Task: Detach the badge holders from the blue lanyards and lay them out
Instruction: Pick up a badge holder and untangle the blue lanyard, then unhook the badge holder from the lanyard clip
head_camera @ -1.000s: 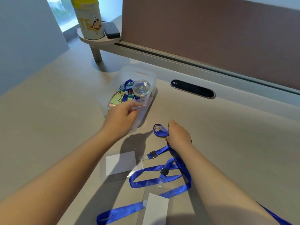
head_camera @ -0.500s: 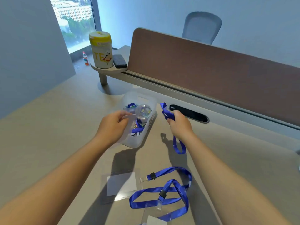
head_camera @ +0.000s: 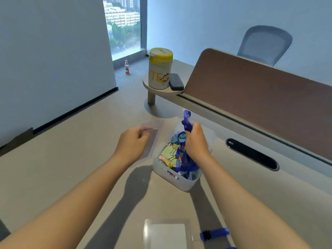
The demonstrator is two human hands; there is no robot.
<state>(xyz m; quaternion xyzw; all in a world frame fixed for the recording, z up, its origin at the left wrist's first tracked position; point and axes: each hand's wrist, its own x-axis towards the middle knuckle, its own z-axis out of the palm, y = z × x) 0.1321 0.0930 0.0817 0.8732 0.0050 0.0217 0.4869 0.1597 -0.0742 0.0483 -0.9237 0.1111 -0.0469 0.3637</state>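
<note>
The table fills most of the view, with a brown divider panel along its far edge from 12 to 3 o'clock and a chair behind that. At 12 o'clock a small raised shelf carries a yellow-lidded canister with a dark eraser touching its right side. A dark slot is cut into the table at 3 o'clock.

Near the centre stands a clear plastic box full of coloured binder clips and blue straps. The right hand is directly above the box, its grip curled tight round a bunched blue lanyard; one loop sticks up above the fist and the rest hangs down into the box. The left hand, at 9 o'clock of the box, pinches the clear lid by its near edge, holding it tilted beside the box.

At 6 o'clock, a detached badge holder with a white card lies flat on the table. Just at its 3 o'clock lies the clip end of another blue lanyard.
</note>
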